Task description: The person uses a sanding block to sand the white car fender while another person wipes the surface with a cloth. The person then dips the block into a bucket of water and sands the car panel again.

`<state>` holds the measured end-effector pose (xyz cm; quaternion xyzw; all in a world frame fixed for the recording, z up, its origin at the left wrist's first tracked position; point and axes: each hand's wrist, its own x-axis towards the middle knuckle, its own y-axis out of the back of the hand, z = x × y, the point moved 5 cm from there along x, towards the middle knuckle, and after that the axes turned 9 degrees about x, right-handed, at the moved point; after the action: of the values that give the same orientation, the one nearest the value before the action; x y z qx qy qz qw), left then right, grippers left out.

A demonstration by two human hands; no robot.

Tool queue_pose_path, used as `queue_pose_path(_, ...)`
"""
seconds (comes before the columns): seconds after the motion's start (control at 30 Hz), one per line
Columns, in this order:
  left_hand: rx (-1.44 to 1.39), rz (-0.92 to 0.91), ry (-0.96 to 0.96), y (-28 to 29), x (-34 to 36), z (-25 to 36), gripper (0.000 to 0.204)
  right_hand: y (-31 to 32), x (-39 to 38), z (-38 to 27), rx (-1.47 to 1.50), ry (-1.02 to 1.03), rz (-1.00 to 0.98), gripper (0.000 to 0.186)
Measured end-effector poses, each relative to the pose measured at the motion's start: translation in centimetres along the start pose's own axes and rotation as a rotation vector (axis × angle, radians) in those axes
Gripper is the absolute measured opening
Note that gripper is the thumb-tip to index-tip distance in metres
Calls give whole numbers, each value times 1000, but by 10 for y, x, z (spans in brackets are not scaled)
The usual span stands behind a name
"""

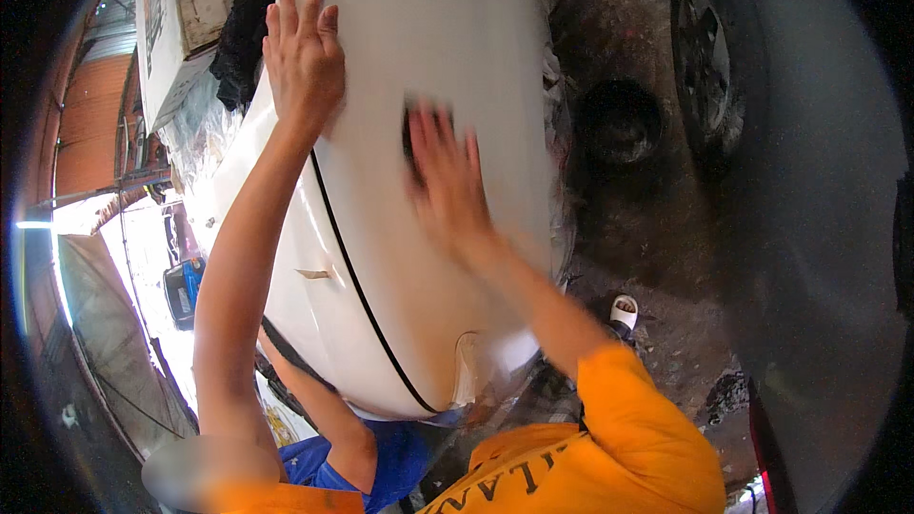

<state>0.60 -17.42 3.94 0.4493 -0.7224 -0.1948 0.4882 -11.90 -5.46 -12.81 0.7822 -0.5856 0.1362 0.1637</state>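
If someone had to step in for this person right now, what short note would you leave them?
Left hand: flat, fingers spread, bracing on the white car panel.
Right hand: pressing a dark pad on the panel's middle, blurred from rubbing.
The panel's black seam line runs below the hands.
Done: how much is rubbed cannot be told.
Left: probably keep working the pad across the panel. Another person in blue crouches below; mind them.
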Motion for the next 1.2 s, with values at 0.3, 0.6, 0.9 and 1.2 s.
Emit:
queue_pose_path(0.3, -83, 25, -15, -7, 14, 20, 43, 39, 154, 18, 4, 121, 135, 62)
queue_pose_path(0.6, 29, 75, -106, -6, 4, 1, 49, 15, -138, -8, 159, -175, -123, 85)
queue_pose_path(0.9, 12, 121, -192, -17, 17, 17, 59, 48, -26, 110, 67, -277, 95, 73)
queue_pose_path(1.2, 381, 134, -492, -18, 9, -1, 44, 14, -245, 61, 130, -477, 32, 78)
